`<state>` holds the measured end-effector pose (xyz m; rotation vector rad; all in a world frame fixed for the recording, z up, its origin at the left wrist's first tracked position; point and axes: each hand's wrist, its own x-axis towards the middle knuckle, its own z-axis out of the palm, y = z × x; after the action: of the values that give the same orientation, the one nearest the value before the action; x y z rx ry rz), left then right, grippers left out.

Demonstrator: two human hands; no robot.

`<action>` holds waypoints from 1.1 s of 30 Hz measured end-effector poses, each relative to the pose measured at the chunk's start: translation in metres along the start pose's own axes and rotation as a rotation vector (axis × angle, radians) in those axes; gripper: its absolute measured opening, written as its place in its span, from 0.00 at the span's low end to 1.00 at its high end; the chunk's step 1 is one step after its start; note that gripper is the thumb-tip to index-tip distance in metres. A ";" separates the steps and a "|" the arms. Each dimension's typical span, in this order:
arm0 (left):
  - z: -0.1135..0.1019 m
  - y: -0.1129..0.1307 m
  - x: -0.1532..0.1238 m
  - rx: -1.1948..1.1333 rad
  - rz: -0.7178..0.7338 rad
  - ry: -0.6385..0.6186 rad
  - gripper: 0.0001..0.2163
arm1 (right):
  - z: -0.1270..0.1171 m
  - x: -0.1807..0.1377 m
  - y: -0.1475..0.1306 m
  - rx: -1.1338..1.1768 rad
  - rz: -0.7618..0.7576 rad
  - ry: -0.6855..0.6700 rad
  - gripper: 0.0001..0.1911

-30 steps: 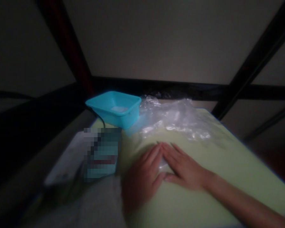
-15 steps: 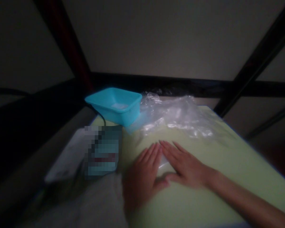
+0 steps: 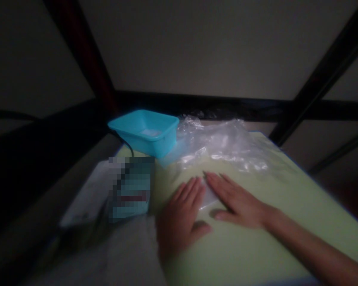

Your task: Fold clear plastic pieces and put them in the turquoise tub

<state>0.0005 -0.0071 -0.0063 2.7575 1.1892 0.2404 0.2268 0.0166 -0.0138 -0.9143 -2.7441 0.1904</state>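
Observation:
Between my hands, a small whitish, shiny flat piece (image 3: 209, 198), perhaps clear plastic, lies on the yellow-green tabletop (image 3: 253, 254). My left hand (image 3: 183, 216) rests palm down over its left side, fingers extended and thumb out to the right. From the right, my right hand (image 3: 237, 198) reaches in with straight fingers over the piece's other side, its thumb apart. The fingertips of both hands are close together but separate. Much of the piece is hidden under them.
Crumpled clear plastic (image 3: 223, 143) spreads across the back of the table. A turquoise basin (image 3: 164, 145) with something pale inside stands at the back left. Nearer on the left are a blurred-out greenish object (image 3: 131, 190), a whitish flat item (image 3: 86, 198) and a dark cable (image 3: 127, 145).
My right hand has shifted slightly right and away from me, widening the gap between the hands, so more of the whitish piece shows. My left hand has barely moved.

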 end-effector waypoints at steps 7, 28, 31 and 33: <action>-0.006 0.000 0.001 -0.086 0.070 -0.044 0.36 | 0.001 -0.003 0.005 -0.024 -0.014 -0.008 0.44; -0.003 -0.004 0.003 -0.078 -0.086 0.051 0.28 | -0.029 -0.001 0.006 -0.116 -0.254 0.161 0.12; -0.003 -0.004 0.003 -0.063 -0.086 0.043 0.28 | -0.028 0.001 0.002 -0.210 -0.316 0.181 0.14; -0.003 -0.003 0.003 -0.058 -0.089 0.031 0.28 | -0.026 0.003 0.000 -0.248 -0.324 0.182 0.15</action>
<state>0.0000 -0.0021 -0.0038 2.6529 1.2874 0.3039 0.2315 0.0193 0.0115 -0.4960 -2.7307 -0.2824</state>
